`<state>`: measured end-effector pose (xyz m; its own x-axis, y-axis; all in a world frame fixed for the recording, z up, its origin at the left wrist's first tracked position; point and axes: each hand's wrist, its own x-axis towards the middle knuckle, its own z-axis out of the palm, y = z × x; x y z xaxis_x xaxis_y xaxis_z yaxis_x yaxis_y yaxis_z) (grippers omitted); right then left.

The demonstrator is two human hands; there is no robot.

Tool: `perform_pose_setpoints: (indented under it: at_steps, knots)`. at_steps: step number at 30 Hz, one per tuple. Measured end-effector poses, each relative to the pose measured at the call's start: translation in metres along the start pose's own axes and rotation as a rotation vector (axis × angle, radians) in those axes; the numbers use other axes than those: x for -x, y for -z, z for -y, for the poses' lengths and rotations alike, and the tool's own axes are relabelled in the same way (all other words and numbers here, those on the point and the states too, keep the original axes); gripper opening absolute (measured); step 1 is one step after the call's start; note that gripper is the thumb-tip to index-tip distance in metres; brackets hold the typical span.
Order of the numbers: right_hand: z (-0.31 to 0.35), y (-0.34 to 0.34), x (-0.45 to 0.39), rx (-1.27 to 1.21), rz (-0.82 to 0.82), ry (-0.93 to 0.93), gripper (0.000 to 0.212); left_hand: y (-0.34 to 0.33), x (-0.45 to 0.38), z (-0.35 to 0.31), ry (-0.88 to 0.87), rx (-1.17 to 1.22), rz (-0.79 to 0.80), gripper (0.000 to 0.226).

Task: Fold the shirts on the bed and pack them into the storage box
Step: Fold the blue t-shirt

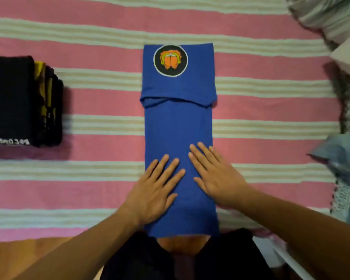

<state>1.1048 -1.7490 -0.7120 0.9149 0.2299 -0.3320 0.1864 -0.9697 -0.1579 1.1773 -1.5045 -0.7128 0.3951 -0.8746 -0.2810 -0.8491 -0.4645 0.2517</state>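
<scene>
Blue cotton fills the middle of the view: the blue shirt (179, 126) lies folded into one long narrow strip on the bed (271, 110), which has a cover of pink and pale stripes. Nearest to the person, the lower end of the strip hangs a little over the edge of the bed. On this near part both hands rest flat, palms down, with straight spread fingers, and they grip nothing. The left hand (157, 190) lies on the left half of the strip, the right hand (212, 176) just beside it on the right half; they do not touch each other. Beyond the fingertips the strip runs away from the person, and its far end is turned back over itself and shows a round badge (170, 60) in black and orange. Far to the left of the hands stands a stack of dark folded shirts (22, 102). To the right of the hands, at the edge of the bed, lies a heap of pale bedding (343, 158).
</scene>
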Motion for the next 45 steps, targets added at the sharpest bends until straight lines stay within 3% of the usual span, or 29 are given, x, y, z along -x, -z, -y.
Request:
perform_pose_setpoints:
  at_steps: [2,5,8,12,16,20,22,24,26,29,31,35,42,44,45]
  knots:
    - [0.035,-0.019,0.064,-0.034,0.072,0.071,0.071,-0.024,0.063,-0.032,-0.101,-0.011,0.080,0.075]
    - [0.077,-0.034,0.125,-0.027,0.130,0.158,0.075,-0.036,0.111,-0.057,-0.116,-0.005,0.103,0.070]
    - [0.085,-0.045,0.124,0.057,0.097,0.129,0.069,-0.039,0.104,-0.051,-0.145,-0.061,0.045,0.060]
    - [0.088,-0.057,0.113,0.006,0.019,0.059,0.077,-0.030,0.095,-0.042,-0.197,-0.075,-0.001,0.053]
    - [0.082,-0.046,0.119,-0.065,-0.055,0.088,0.062,0.000,0.101,-0.043,-0.214,-0.014,0.057,0.047]
    - [0.087,-0.006,0.129,-0.182,0.041,0.127,0.029,0.024,0.110,-0.052,-0.193,0.188,0.250,0.038]
    - [0.092,0.023,0.143,-0.286,0.191,0.167,0.024,0.040,0.123,-0.063,-0.035,0.430,0.382,0.035]
    - [0.087,0.051,0.147,-0.437,0.334,0.095,0.021,0.058,0.129,-0.068,0.232,0.765,0.417,0.037]
    - [0.071,0.072,0.131,-0.605,0.390,-0.065,0.013,0.075,0.118,-0.062,0.508,1.096,0.260,0.039]
    - [0.038,0.083,0.083,-0.802,0.120,-0.325,0.009,0.088,0.075,-0.038,0.818,1.352,-0.115,0.032]
    - [0.018,0.080,0.043,-0.841,-0.016,-0.471,0.013,0.089,0.038,-0.021,0.942,1.444,-0.239,0.025]
    - [0.002,0.056,-0.009,-0.861,-0.067,-0.643,0.013,0.068,-0.011,0.008,1.043,1.347,-0.305,0.025]
    - [0.002,0.045,-0.015,-0.891,-0.168,-0.808,0.026,0.060,-0.019,0.025,1.105,1.190,-0.340,0.022]
    - [0.005,0.045,-0.011,-0.667,-0.227,-0.774,0.036,0.060,-0.016,0.021,0.966,0.843,-0.346,0.024]
    - [0.010,0.046,-0.008,-0.509,-0.289,-0.691,0.038,0.062,-0.012,0.017,0.805,0.598,-0.371,0.024]
